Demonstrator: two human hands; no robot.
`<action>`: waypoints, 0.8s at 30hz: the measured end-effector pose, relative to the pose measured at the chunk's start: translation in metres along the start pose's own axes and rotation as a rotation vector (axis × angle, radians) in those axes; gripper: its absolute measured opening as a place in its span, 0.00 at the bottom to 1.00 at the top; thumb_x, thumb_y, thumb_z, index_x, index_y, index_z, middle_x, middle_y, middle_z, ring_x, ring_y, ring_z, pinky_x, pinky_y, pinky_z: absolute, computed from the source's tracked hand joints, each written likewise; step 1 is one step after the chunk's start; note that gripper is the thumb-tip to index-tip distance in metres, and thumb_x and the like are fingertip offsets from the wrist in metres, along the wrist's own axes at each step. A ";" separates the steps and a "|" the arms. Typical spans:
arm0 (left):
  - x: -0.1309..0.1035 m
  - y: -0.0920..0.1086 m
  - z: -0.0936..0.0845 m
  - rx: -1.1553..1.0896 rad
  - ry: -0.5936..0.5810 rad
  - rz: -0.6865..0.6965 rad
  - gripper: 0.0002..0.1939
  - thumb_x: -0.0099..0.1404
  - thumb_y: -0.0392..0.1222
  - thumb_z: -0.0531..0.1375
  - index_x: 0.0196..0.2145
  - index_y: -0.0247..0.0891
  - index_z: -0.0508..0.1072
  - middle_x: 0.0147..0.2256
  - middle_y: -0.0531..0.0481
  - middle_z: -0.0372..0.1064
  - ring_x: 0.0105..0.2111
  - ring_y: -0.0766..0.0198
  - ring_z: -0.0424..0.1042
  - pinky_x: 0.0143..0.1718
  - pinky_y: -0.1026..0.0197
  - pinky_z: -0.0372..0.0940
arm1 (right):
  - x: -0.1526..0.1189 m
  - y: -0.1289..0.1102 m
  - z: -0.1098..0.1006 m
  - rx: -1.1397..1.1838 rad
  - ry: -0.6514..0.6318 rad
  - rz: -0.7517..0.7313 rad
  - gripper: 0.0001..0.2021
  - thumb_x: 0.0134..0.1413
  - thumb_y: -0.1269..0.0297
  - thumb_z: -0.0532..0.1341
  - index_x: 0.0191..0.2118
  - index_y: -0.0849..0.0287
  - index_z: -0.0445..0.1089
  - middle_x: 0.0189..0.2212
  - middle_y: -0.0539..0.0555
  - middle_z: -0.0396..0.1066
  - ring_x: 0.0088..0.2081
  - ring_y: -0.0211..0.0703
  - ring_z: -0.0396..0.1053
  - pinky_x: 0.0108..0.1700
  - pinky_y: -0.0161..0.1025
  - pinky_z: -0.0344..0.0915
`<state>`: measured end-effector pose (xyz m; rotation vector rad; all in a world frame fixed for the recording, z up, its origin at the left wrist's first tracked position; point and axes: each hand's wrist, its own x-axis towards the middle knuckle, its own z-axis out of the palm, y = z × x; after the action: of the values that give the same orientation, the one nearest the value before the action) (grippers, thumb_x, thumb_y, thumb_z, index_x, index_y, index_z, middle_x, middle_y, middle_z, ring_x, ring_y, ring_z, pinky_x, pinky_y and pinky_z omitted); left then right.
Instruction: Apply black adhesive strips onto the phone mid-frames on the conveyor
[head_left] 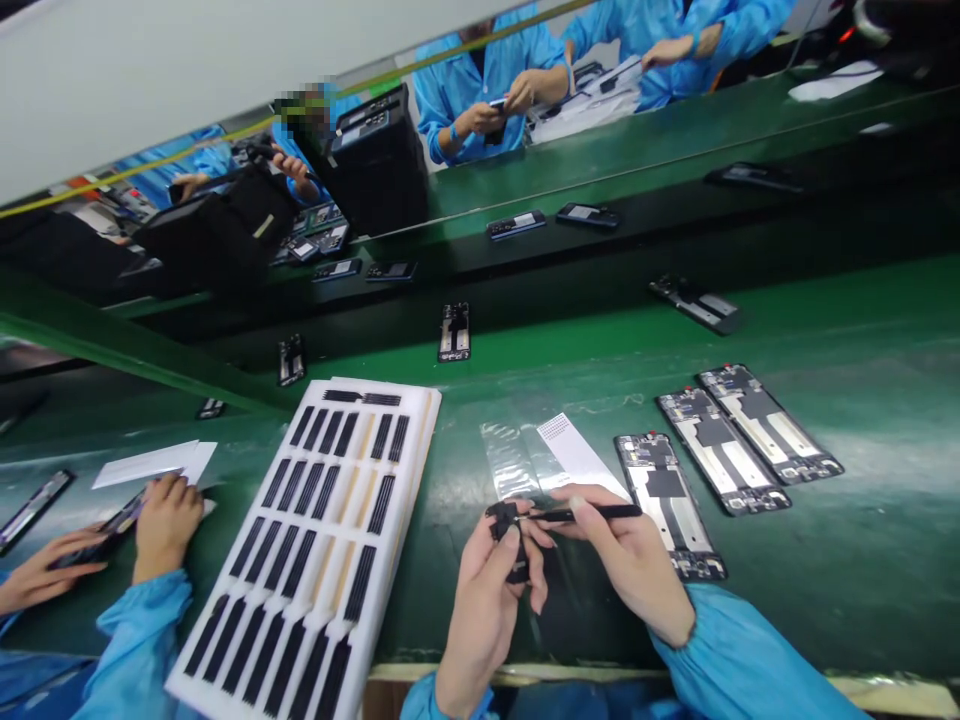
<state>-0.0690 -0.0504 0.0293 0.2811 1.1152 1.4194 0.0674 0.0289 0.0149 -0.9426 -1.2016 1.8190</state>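
Note:
In the head view my left hand (484, 590) is closed around a small black phone part (517, 568), held just above the green bench. My right hand (637, 560) grips a slim black tool (619, 511) that looks like tweezers, and its tip meets the top of the part. A clear plastic sheet (504, 455) and a white label sheet (574, 450) printed with tiny dark dots lie just beyond my fingers. To the right, an opened phone body (667, 510) rests partly behind my right hand, with two more, the middle one (724, 450) and the far one (772, 430), beside it.
Left of my hands stands a stack of white foam trays (427, 420) with black strips in slots. A co-worker's hands (169, 520) handle a phone at far left. Phone frames (454, 332) lie on a dark conveyor behind. Across it, people in blue smocks (480, 80) work.

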 end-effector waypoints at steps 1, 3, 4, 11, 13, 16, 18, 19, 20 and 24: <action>0.000 0.000 0.001 -0.002 -0.002 0.003 0.15 0.69 0.44 0.60 0.50 0.33 0.71 0.33 0.47 0.71 0.23 0.69 0.64 0.20 0.67 0.60 | 0.000 0.001 0.000 0.005 -0.002 0.000 0.14 0.65 0.53 0.61 0.45 0.56 0.78 0.43 0.56 0.79 0.42 0.46 0.79 0.49 0.42 0.77; 0.000 0.000 0.002 -0.002 -0.001 0.004 0.14 0.70 0.43 0.59 0.49 0.33 0.71 0.34 0.47 0.71 0.23 0.69 0.65 0.20 0.67 0.60 | 0.000 0.001 0.000 0.000 -0.008 -0.003 0.14 0.65 0.53 0.61 0.44 0.56 0.78 0.43 0.56 0.79 0.43 0.46 0.79 0.48 0.42 0.77; -0.001 0.000 0.003 -0.002 -0.001 0.001 0.13 0.70 0.43 0.59 0.49 0.34 0.71 0.34 0.47 0.71 0.23 0.69 0.65 0.20 0.67 0.60 | 0.000 0.002 0.000 -0.008 -0.008 -0.004 0.14 0.65 0.52 0.61 0.44 0.56 0.78 0.43 0.56 0.79 0.43 0.46 0.79 0.48 0.42 0.78; -0.002 -0.001 0.005 -0.016 0.018 -0.013 0.14 0.69 0.43 0.61 0.50 0.34 0.71 0.34 0.47 0.70 0.25 0.68 0.65 0.21 0.66 0.62 | -0.002 0.004 -0.001 -0.094 0.017 -0.036 0.16 0.65 0.51 0.60 0.45 0.56 0.78 0.44 0.57 0.79 0.43 0.49 0.79 0.49 0.45 0.77; 0.000 -0.002 0.007 -0.022 0.043 -0.015 0.15 0.68 0.44 0.62 0.49 0.35 0.72 0.34 0.48 0.70 0.25 0.68 0.65 0.20 0.66 0.61 | -0.002 0.005 -0.003 -0.159 0.011 -0.072 0.15 0.65 0.53 0.60 0.46 0.56 0.78 0.45 0.58 0.79 0.45 0.50 0.79 0.50 0.45 0.77; 0.003 -0.005 0.008 -0.061 0.106 -0.015 0.16 0.66 0.45 0.63 0.48 0.35 0.72 0.32 0.49 0.70 0.23 0.68 0.64 0.20 0.66 0.60 | -0.001 0.007 -0.005 -0.280 0.019 -0.160 0.14 0.66 0.56 0.59 0.47 0.56 0.78 0.44 0.58 0.80 0.46 0.50 0.78 0.51 0.45 0.75; 0.005 -0.008 0.009 -0.102 0.139 -0.021 0.16 0.65 0.45 0.64 0.47 0.35 0.73 0.31 0.49 0.70 0.23 0.68 0.64 0.19 0.67 0.58 | -0.001 0.008 -0.003 -0.332 0.017 -0.216 0.13 0.67 0.58 0.59 0.47 0.55 0.79 0.43 0.58 0.80 0.46 0.50 0.78 0.51 0.44 0.75; 0.006 -0.010 0.009 -0.126 0.150 -0.024 0.16 0.65 0.45 0.64 0.47 0.34 0.73 0.30 0.49 0.70 0.23 0.68 0.63 0.19 0.67 0.58 | -0.002 0.009 -0.002 -0.342 0.010 -0.236 0.13 0.67 0.58 0.58 0.46 0.55 0.79 0.43 0.58 0.80 0.46 0.50 0.78 0.50 0.43 0.75; 0.007 -0.011 0.008 -0.153 0.163 -0.028 0.16 0.64 0.45 0.64 0.47 0.34 0.74 0.30 0.48 0.70 0.23 0.68 0.63 0.19 0.67 0.58 | -0.003 0.009 0.000 -0.347 -0.001 -0.249 0.13 0.67 0.59 0.58 0.46 0.55 0.79 0.42 0.58 0.81 0.45 0.49 0.79 0.49 0.42 0.75; 0.012 -0.008 0.005 -0.242 0.256 0.019 0.16 0.62 0.45 0.66 0.46 0.38 0.75 0.30 0.49 0.71 0.24 0.69 0.62 0.20 0.68 0.57 | -0.010 0.007 -0.007 -0.378 0.069 -0.267 0.13 0.67 0.57 0.58 0.45 0.54 0.79 0.42 0.57 0.81 0.45 0.50 0.79 0.48 0.43 0.75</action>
<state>-0.0629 -0.0392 0.0205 -0.0649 1.1324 1.6224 0.0766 0.0210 0.0078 -0.9856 -1.5785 1.3656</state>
